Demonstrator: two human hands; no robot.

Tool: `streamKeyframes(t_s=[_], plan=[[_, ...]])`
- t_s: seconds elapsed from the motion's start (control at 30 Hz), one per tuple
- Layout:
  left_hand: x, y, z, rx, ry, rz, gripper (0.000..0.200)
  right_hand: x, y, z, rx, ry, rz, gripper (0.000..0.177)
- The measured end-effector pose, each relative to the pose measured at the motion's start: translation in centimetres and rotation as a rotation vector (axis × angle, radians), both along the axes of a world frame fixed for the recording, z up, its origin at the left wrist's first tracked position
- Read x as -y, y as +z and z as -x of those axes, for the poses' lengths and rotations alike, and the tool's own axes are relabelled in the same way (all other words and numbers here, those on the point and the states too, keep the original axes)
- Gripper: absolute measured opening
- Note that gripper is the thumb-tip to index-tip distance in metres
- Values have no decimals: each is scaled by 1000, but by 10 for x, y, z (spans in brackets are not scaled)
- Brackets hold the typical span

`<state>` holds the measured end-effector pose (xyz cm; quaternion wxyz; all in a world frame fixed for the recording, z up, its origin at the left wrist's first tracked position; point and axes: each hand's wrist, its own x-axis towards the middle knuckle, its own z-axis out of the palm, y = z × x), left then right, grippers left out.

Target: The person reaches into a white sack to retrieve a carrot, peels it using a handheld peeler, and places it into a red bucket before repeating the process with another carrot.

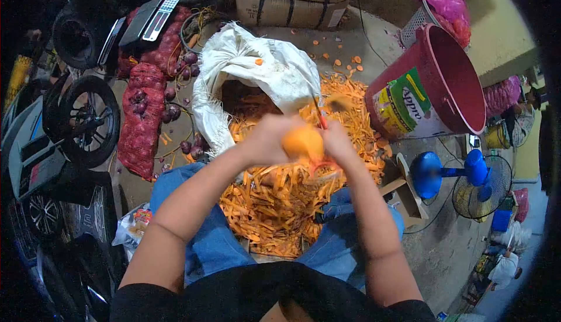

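Note:
My left hand (272, 139) is closed round an orange carrot (303, 142), which is blurred by motion. Close beside it on the right, my right hand (337, 142) is closed on a red-handled knife (322, 119), its blade pointing up and away from me. The two hands are nearly touching over a heap of orange peelings (274, 205) between my knees. Just beyond them, a white woven sack (211, 97) lies with its mouth open, and more peelings show inside. One small orange piece (259, 61) rests on the sack.
A large red bucket (394, 77) stands at the right, near a blue fan (426, 175). Red net bags of onions (143, 117) and a motorcycle wheel (87, 122) are at the left. Cardboard bales (292, 10) stand behind. At far right there is a person (504, 269).

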<state>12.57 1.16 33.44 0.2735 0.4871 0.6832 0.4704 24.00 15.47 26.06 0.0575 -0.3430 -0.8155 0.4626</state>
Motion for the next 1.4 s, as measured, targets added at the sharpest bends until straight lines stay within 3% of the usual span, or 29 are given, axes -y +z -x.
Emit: streamKeyframes(t_s=[0.03, 0.07, 0.1, 0.13, 0.17, 0.2, 0.27, 0.33, 0.37, 0.47, 0.53, 0.6, 0.63, 0.67, 0.73, 0.8, 0.87, 0.93, 0.97, 1.0, 1.07, 1.1, 1.17, 1.23, 1.3, 1.33, 1.4], plan=[[4, 13, -15, -129, -197, -175, 34, -8, -17, 0, 150, -58, 281, 27], [7, 21, -22, -255, -397, -351, 34, -4, -15, 1, 140, -69, 287, 27], [5, 14, -18, -259, -398, -352, 34, -2, -10, 3, 207, -86, 177, 28], [1, 2, -11, -227, -290, -245, 34, -2, -7, 6, 277, -93, 59, 28], [0, -5, -6, -185, -183, -130, 34, -5, -45, 1, 229, 10, 5, 23], [1, -5, -1, -180, -180, -122, 34, 9, -37, 1, 233, 15, 13, 23], [-7, -1, 11, -220, 64, 19, 33, 36, -11, 7, 263, 340, -109, 23], [-8, -3, 17, -155, 67, 39, 36, 55, 22, 3, 172, 529, -145, 24], [-8, -8, 19, -167, 102, 37, 38, 61, 26, 5, 447, 505, -193, 24], [-5, -26, 25, -206, 151, 96, 44, 42, 60, -2, 547, 469, -310, 24], [-7, -30, 25, -214, 198, 242, 45, 14, 68, -16, 555, 282, -376, 30], [-7, -45, 24, -182, 163, 208, 47, -9, 86, -36, 598, 73, -470, 29], [-6, -51, 19, 63, 178, 238, 47, -18, 97, -48, 584, 12, -550, 26], [-4, -57, 16, 306, 195, 273, 47, -30, 101, -60, 507, -53, -573, 23], [-2, -65, 11, 186, 202, 405, 47, -62, 93, -84, 218, -139, -432, 19], [-3, -74, 3, -211, -19, 535, 46, -79, 95, -96, -58, -346, -165, 21], [-11, -84, -3, -307, -151, 662, 48, -85, 109, -105, -159, -477, -189, 22], [-34, -84, -21, -570, -567, 807, 47, -96, 119, -120, -324, -649, -192, 25], [-60, -79, -30, -575, -574, 828, 44, -105, 122, -132, -398, -694, -166, 26], [-93, -67, -39, -585, -570, 860, 41, -107, 139, -152, -742, -825, 26, 24], [-142, -23, -56, -818, -533, 703, 29, -121, 142, -170, -972, -928, 87, 22], [-170, -16, -59, -903, -489, 470, 26, -132, 135, -182, -1006, -995, 96, 21], [-223, 32, -77, -1077, -277, -76, 33, -128, 142, -186, -973, -1038, 123, 20], [-267, 83, -98, -1191, 115, -793, 45, -134, 136, -193, -966, -999, 186, 20], [-282, 127, -123, -922, 182, -1125, 38, -137, 132, -192, -982, -973, 192, 20], [-281, 132, -131, -931, 189, -1120, 38, -137, 130, -190, -992, -961, 191, 21], [-273, 133, -142, -634, 220, -1074, 44, -134, 134, -186, -882, -1025, 203, 21]])
